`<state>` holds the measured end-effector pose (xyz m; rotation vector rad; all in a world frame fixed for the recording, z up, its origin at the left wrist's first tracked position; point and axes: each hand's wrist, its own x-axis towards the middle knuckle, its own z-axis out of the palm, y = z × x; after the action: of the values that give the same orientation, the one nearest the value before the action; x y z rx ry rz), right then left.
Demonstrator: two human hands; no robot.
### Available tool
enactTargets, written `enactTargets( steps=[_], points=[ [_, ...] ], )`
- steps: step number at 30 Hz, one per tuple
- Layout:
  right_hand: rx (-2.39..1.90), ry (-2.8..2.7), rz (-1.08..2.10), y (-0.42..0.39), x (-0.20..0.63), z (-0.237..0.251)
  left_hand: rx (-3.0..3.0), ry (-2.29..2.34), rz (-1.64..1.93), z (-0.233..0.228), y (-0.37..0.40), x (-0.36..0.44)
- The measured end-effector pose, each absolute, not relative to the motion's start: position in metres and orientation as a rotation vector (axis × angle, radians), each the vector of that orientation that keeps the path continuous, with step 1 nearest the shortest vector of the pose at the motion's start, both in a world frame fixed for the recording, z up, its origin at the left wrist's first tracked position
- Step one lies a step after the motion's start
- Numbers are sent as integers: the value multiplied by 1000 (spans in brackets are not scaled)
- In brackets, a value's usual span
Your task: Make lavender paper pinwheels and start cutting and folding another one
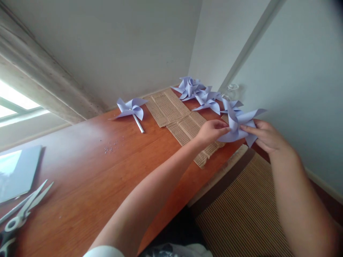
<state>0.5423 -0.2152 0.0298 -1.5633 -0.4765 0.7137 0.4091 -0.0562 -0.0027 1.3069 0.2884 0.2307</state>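
We hold the paper pinwheel between our two hands, the left hand pinching its left edge and the right hand pinching its right side, its blades spreading sideways above the table edge.

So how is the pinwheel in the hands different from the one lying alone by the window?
The held pinwheel is up in the air, pinched by the left hand and right hand; the lone pinwheel lies on the table, untouched. The lone one has a white stick; no stick shows on the held one. Both are folded from pale lilac paper.
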Motion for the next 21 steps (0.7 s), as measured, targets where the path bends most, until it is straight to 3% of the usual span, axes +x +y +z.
enactTargets(
  steps=[10,21],
  points=[
    [-1563,-418,609,-208,531,21,1146,188,243,0,-72,409],
    [-1453,-119,432,-253,573,29,1065,419,225,-18,-68,416]
  ],
)
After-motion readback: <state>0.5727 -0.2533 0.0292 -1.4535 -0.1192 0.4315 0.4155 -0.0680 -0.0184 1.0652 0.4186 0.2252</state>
